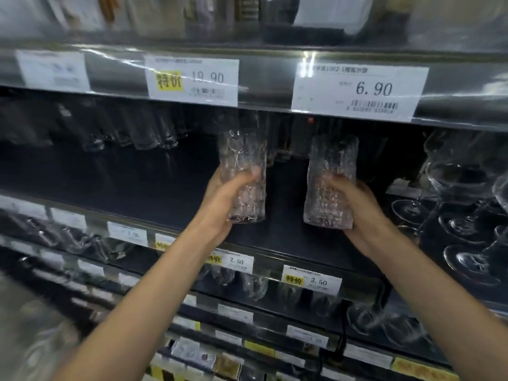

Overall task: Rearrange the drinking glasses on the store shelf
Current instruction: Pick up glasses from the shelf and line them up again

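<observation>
Plainly, each hand grips one tall textured glass low down, thumb in front and fingers curled behind: left hand point(224, 207) on the left glass point(243, 158), right hand point(360, 207) on the right glass point(334, 158). Both are held upright and apart over the dark shelf point(137, 182), probably so they can be set down without knocking the stemware point(464, 185) at right.

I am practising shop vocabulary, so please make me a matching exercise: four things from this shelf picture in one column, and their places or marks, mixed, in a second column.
1 left textured glass
2 stemmed glasses
3 6.90 price tag
4 19.90 price tag

a bears a yellow label
b gripped by the left hand
c standing at the far right
d above the right textured glass

Pairs: 1-b, 2-c, 3-d, 4-a
</observation>
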`<state>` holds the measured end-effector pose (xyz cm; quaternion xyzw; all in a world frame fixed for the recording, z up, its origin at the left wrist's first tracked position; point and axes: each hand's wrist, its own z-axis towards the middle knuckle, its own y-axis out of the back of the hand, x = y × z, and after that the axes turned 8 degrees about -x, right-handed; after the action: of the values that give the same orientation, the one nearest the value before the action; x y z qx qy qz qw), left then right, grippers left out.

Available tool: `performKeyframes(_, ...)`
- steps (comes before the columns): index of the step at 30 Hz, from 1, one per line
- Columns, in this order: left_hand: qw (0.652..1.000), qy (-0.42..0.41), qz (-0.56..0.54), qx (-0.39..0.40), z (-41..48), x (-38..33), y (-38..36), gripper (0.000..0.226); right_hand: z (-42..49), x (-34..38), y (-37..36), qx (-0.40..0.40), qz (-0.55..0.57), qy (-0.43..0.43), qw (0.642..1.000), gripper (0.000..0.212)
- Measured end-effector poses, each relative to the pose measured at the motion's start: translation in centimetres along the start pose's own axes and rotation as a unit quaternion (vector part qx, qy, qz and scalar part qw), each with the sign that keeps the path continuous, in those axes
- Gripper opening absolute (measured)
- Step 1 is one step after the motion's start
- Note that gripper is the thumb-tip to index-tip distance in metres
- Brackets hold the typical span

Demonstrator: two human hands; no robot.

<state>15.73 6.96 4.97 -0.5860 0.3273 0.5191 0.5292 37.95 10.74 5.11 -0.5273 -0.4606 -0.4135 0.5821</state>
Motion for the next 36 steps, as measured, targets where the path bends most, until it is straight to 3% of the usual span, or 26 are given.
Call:
performKeyframes(5, 0.995, -0.019, -0.02, -0.101, -5.7, -1.0, 3.1, 0.079, -3.5, -0.1, -3.4, 0.109, 0.018, -0.007, 0.994, 0.05)
performKeyframes(9, 0.986, -0.011, -0.026, -0.167, -11.0, -1.6, 5.7, 0.081, -6.2, -2.3, -6.8, 0.182, -0.003, -0.03, 0.983, 0.078)
performKeyframes(12, 0.969, -0.02, -0.025, -0.243, -14.9, -2.0, 8.0, 0.077, -8.2, -3.7, -10.0, 0.242, -0.009, -0.049, 0.969, 0.078)
performKeyframes(18, 0.929, -0.058, 0.001, -0.366, -21.4, -3.2, 12.7, 0.058, -11.8, -6.2, -16.4, 0.344, -0.023, -0.097, 0.934, 0.058)
performKeyframes(20, 0.911, -0.067, 0.018, -0.406, -23.3, -3.8, 14.3, 0.069, -13.2, -6.6, -18.5, 0.379, -0.022, -0.092, 0.921, 0.058)
performKeyframes(21, 0.903, -0.07, 0.02, -0.422, -24.2, -4.1, 15.1, 0.076, -13.8, -6.8, -19.6, 0.397, -0.026, -0.09, 0.913, 0.07)
performKeyframes(23, 0.893, -0.086, 0.019, -0.441, -25.9, -4.7, 16.6, 0.079, -15.0, -7.2, -21.9, 0.419, -0.046, -0.087, 0.903, 0.1)
performKeyframes(24, 0.889, -0.093, 0.022, -0.448, -26.6, -5.0, 17.4, 0.079, -15.5, -7.3, -23.0, 0.424, -0.045, -0.086, 0.901, 0.104)
performKeyframes(30, 0.871, -0.105, 0.026, -0.48, -28.8, -6.8, 23.5, 0.075, -17.9, -8.3, -29.7, 0.459, -0.041, -0.096, 0.882, 0.068)
performKeyframes(36, 0.877, -0.114, 0.03, -0.466, -27.6, -9.1, 31.0, 0.065, -18.0, -10.8, -37.6, 0.443, -0.052, -0.099, 0.889, 0.1)
